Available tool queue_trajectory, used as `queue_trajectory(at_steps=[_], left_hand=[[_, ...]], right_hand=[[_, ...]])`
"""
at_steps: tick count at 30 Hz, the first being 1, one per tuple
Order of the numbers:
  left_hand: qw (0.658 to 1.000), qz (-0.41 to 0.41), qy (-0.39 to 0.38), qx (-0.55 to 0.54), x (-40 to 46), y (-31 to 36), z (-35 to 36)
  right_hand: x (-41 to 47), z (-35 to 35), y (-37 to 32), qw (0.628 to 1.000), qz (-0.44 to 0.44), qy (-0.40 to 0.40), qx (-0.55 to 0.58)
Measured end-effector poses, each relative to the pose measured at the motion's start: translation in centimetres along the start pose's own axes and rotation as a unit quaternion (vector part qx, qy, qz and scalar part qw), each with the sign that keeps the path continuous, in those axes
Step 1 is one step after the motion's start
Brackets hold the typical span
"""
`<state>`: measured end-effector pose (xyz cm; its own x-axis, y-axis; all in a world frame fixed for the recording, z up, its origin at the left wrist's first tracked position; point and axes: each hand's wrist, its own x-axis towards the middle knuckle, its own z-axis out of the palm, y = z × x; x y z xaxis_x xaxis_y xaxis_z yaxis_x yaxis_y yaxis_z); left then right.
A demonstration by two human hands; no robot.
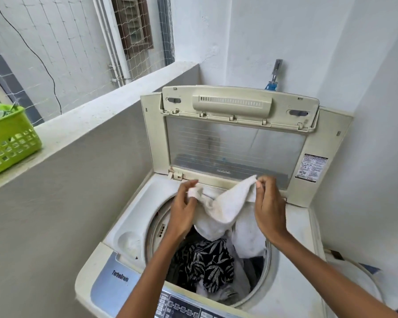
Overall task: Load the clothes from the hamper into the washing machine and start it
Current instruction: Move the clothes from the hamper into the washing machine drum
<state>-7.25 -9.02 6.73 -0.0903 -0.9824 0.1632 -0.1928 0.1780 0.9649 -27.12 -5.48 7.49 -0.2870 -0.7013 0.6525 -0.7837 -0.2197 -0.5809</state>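
Both hands, left (182, 208) and right (270, 206), pinch a white towel (225, 210) over the washer (129, 228) drum; green basket (9, 143) on the ledge (83, 120).

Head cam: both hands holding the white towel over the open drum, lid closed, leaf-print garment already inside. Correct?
Not quite. The lid is open, standing upright behind the drum, not closed. The rest holds in the head view: the left hand and right hand both grip the white towel over the open drum, and the leaf-print garment lies inside.
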Motion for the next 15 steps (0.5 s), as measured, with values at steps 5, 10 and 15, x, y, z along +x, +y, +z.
queue_trajectory(at_steps=[5,10,15], left_hand=[[0.942,-0.161,-0.275,0.102,-3.1,-6.2,4.0],[0.811,-0.266,-0.447,0.268,-6.2,-11.2,6.0],[0.851,-0.230,-0.396,0.258,-5.6,-10.6,5.9]], right_hand=[[-5.3,0.4,5.0,0.934,0.036,-0.323,-0.144],[-8.7,-0.1,6.8,0.814,-0.017,-0.501,-0.293],[-9.4,-0.3,7.1,0.806,0.001,-0.515,-0.291]])
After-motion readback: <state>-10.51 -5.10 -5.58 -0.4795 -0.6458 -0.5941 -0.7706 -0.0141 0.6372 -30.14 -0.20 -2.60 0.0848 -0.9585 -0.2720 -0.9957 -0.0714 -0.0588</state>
